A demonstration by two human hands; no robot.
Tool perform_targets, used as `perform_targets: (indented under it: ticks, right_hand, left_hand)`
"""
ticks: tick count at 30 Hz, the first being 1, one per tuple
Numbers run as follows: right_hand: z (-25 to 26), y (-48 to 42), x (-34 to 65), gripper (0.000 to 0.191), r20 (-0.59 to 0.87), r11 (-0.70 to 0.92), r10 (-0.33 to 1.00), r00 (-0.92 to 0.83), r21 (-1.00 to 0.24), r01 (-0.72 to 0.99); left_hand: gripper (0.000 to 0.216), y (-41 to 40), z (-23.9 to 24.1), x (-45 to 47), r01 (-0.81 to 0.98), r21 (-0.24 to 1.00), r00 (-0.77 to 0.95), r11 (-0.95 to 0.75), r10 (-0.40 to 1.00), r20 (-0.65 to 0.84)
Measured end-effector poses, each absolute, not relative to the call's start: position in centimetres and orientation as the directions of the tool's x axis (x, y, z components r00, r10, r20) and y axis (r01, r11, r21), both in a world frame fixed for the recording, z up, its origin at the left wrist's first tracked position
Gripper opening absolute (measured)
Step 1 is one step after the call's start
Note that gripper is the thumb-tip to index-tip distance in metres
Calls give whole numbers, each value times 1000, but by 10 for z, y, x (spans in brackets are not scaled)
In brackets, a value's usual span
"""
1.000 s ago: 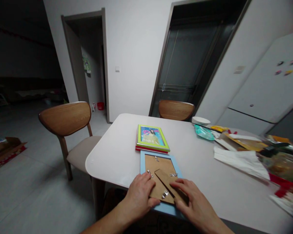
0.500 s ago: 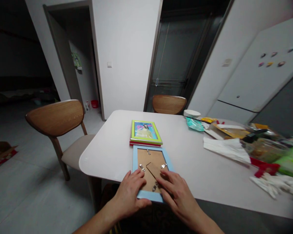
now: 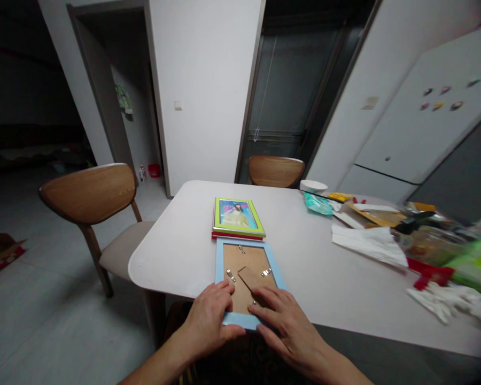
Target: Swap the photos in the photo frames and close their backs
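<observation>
Fingers (image 3: 226,289) of the left hand (image 3: 208,318) rest on the left side of a blue frame (image 3: 242,321), bent a little, thumb held wide of them along the near rim. We see the right hand (image 3: 286,323) likewise unclosed: its fingers lie over the lower right of the brown backing board (image 3: 237,299), thumb at the near rim. The frame is back side up at the near edge of the table (image 3: 304,256). We count four metal clips on the back, one per side; the nearest is partly covered by right-hand fingers. A slanted support flap (image 3: 257,277) lies on the board. Just beyond the frame we record a stack: a lime-green frame (image 3: 258,214), face up, showing a figure in a pale yellow dress, on top of a red frame (image 3: 237,236). Out to the right, well apart, we note white gloves or cloth (image 3: 459,302), a bright green bag (image 3: 476,264), a flat white sheet (image 3: 369,243), a teal packet (image 3: 318,203) and, farther back, a white bowl (image 3: 313,186). Past the table's far edge we find a wooden chair (image 3: 276,171).
</observation>
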State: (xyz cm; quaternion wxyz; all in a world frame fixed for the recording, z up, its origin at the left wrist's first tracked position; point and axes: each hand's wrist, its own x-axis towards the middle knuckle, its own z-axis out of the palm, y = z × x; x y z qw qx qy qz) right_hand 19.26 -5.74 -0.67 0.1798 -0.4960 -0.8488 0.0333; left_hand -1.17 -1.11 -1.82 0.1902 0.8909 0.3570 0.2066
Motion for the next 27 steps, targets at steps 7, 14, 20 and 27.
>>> perform_targets:
  ticks: [7,14,20,27]
  right_hand:
    - [-13,-20,212,35,315,145,945,-84,-176,974]
    - [-11,-11,208,31,252,130,965,-68,-242,961]
    - [-9,-13,210,31,249,127,966,-69,-224,966]
    - [-6,-1,172,30,294,307,924,-242,-196,932]
  left_hand:
    - [33,-12,-12,-11,574,486,655,-659,725,211]
    - [30,-13,-14,-10,589,495,632,-638,746,210]
    - [32,-14,-18,-11,582,517,628,-628,751,205]
    - [33,-14,-20,-12,568,529,623,-630,750,223]
